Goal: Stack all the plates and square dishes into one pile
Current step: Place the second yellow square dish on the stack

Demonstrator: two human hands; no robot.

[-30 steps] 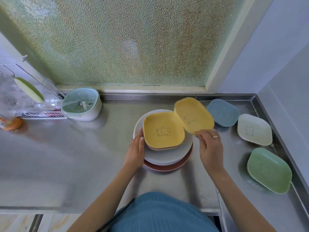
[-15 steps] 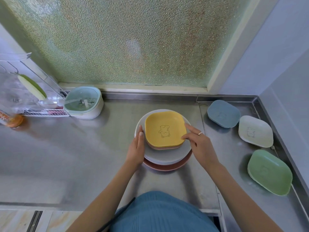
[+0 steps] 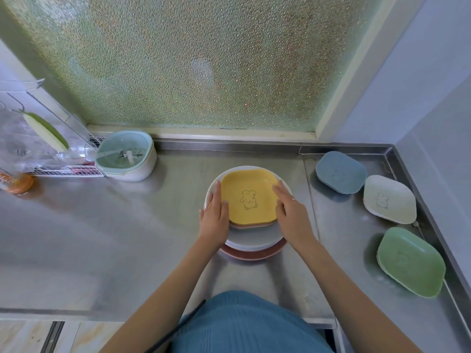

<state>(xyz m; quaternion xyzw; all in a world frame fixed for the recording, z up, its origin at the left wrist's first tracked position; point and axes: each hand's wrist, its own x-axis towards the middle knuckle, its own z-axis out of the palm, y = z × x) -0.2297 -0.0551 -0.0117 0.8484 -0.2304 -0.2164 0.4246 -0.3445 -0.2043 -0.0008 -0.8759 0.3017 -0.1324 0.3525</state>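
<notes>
A pile stands mid-counter: a brown plate (image 3: 252, 253) at the bottom, white round plates (image 3: 254, 242) above it, then square dishes topped by a yellow dish (image 3: 251, 196) with a bear drawing. My left hand (image 3: 214, 212) lies flat against the yellow dish's left edge, fingers straight. My right hand (image 3: 290, 210) presses its right edge the same way. To the right lie three loose square dishes: a blue one (image 3: 340, 171) upside down, a white one (image 3: 388, 198) and a green one (image 3: 410, 261).
A pale green and white strainer basket (image 3: 127, 155) sits at the back left beside a wire dish rack (image 3: 51, 138). An orange-capped item (image 3: 16, 183) stands at the far left. The steel counter (image 3: 102, 225) has a raised rim along the right side.
The second yellow dish went from my right hand onto the pile. Both hands now flank the top dish, which has turned so the bear reads upside down.
</notes>
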